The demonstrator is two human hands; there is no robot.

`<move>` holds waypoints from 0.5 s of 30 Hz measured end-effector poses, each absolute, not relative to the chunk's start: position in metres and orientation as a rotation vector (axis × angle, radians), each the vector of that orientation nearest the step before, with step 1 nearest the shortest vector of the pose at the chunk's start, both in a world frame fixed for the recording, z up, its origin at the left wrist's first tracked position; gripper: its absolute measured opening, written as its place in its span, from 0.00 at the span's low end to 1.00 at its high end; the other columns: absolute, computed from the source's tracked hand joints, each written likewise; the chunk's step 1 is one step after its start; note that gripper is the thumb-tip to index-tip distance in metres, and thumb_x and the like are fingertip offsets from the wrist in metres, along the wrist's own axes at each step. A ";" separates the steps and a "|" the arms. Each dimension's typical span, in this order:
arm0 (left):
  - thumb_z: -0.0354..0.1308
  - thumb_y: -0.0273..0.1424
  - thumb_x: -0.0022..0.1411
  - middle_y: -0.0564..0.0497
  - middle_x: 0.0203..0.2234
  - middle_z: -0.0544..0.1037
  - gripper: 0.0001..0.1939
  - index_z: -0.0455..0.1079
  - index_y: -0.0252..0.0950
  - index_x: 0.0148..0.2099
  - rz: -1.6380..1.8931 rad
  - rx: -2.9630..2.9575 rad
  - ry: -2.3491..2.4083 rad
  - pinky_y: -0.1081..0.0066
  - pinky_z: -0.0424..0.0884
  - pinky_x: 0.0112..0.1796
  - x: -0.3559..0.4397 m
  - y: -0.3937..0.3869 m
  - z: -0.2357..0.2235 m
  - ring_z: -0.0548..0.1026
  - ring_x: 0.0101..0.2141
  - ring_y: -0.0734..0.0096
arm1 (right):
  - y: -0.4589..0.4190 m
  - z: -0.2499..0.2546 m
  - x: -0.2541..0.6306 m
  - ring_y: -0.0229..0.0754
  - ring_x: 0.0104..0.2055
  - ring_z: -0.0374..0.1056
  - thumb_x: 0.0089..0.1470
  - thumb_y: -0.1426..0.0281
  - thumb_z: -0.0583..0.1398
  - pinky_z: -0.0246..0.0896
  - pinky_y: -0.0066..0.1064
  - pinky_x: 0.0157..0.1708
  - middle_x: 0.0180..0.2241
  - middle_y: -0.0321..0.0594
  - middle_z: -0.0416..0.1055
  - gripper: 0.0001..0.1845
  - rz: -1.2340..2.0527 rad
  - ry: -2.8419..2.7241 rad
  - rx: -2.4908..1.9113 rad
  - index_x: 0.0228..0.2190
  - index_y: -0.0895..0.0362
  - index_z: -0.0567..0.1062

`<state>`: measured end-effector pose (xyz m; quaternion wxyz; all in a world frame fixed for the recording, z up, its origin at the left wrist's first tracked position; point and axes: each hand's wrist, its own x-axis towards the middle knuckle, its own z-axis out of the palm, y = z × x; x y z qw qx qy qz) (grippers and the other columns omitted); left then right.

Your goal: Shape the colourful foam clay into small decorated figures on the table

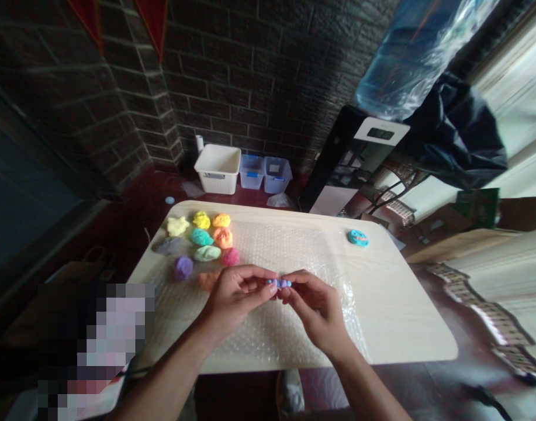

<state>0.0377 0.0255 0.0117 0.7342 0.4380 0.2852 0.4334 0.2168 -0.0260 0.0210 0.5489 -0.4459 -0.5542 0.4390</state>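
Observation:
My left hand [235, 294] and my right hand [314, 304] meet above a sheet of bubble wrap [289, 251] on a pale wooden table [403, 316]. Between their pinched fingertips they hold a small purple and blue piece of clay [279, 283]. Several clay lumps lie in a group at the table's far left: yellow [201, 220], orange [221, 220], teal [201, 237], pink [230, 256], purple [183, 267] and grey [169, 245]. A finished blue clay disc [358, 237] lies alone at the far right.
Beyond the table, on the floor by a dark brick wall, stand a white bin [218, 168] and two clear boxes [266, 173]. A water dispenser [359, 158] with a blue bottle stands at the back right. A blurred patch covers the lower left.

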 end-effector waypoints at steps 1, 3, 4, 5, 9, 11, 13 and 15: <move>0.73 0.30 0.57 0.43 0.35 0.87 0.12 0.81 0.32 0.43 0.953 0.953 0.622 0.68 0.82 0.41 0.038 0.025 0.012 0.85 0.37 0.63 | -0.026 0.021 0.217 0.39 0.35 0.74 0.62 0.69 0.67 0.74 0.32 0.37 0.36 0.41 0.78 0.06 1.035 -1.312 -1.058 0.42 0.52 0.82; 0.73 0.30 0.57 0.44 0.35 0.87 0.12 0.81 0.32 0.43 0.950 0.939 0.614 0.67 0.82 0.41 0.038 0.025 0.013 0.85 0.37 0.63 | -0.027 0.021 0.216 0.40 0.34 0.74 0.62 0.69 0.67 0.75 0.33 0.37 0.37 0.41 0.78 0.06 1.023 -1.312 -1.058 0.42 0.52 0.83; 0.73 0.30 0.57 0.44 0.35 0.87 0.12 0.81 0.32 0.43 0.948 0.934 0.614 0.67 0.82 0.41 0.038 0.025 0.013 0.85 0.37 0.63 | -0.027 0.021 0.216 0.40 0.34 0.74 0.62 0.69 0.67 0.75 0.33 0.37 0.37 0.41 0.78 0.06 1.018 -1.312 -1.058 0.42 0.52 0.83; 0.74 0.30 0.57 0.44 0.35 0.87 0.13 0.81 0.32 0.43 0.947 0.929 0.616 0.67 0.82 0.41 0.038 0.025 0.014 0.85 0.36 0.63 | -0.027 0.021 0.216 0.39 0.34 0.74 0.62 0.69 0.67 0.75 0.33 0.37 0.37 0.41 0.78 0.07 1.014 -1.311 -1.058 0.43 0.52 0.83; 0.74 0.30 0.56 0.44 0.35 0.87 0.13 0.80 0.32 0.43 0.941 0.901 0.646 0.66 0.83 0.40 0.039 0.025 0.016 0.86 0.36 0.63 | -0.027 0.019 0.214 0.40 0.34 0.75 0.62 0.68 0.67 0.74 0.33 0.35 0.36 0.41 0.78 0.06 1.006 -1.266 -1.061 0.42 0.52 0.83; 0.75 0.31 0.55 0.44 0.34 0.87 0.14 0.79 0.31 0.42 0.942 0.875 0.663 0.65 0.83 0.40 0.041 0.024 0.017 0.86 0.35 0.62 | -0.027 0.016 0.213 0.40 0.34 0.75 0.61 0.68 0.68 0.73 0.33 0.34 0.36 0.41 0.78 0.06 0.998 -1.217 -1.063 0.41 0.52 0.83; 0.76 0.31 0.54 0.44 0.34 0.87 0.14 0.79 0.31 0.41 0.955 0.849 0.670 0.63 0.83 0.41 0.043 0.023 0.018 0.86 0.34 0.61 | -0.027 0.013 0.212 0.40 0.34 0.75 0.61 0.68 0.68 0.73 0.33 0.33 0.35 0.40 0.78 0.06 0.994 -1.178 -1.069 0.41 0.51 0.83; 0.76 0.32 0.53 0.44 0.33 0.86 0.15 0.79 0.30 0.40 0.968 0.827 0.668 0.60 0.84 0.42 0.045 0.022 0.019 0.86 0.34 0.60 | -0.027 0.010 0.211 0.40 0.34 0.75 0.61 0.68 0.68 0.72 0.32 0.33 0.35 0.40 0.78 0.06 0.997 -1.162 -1.075 0.41 0.51 0.83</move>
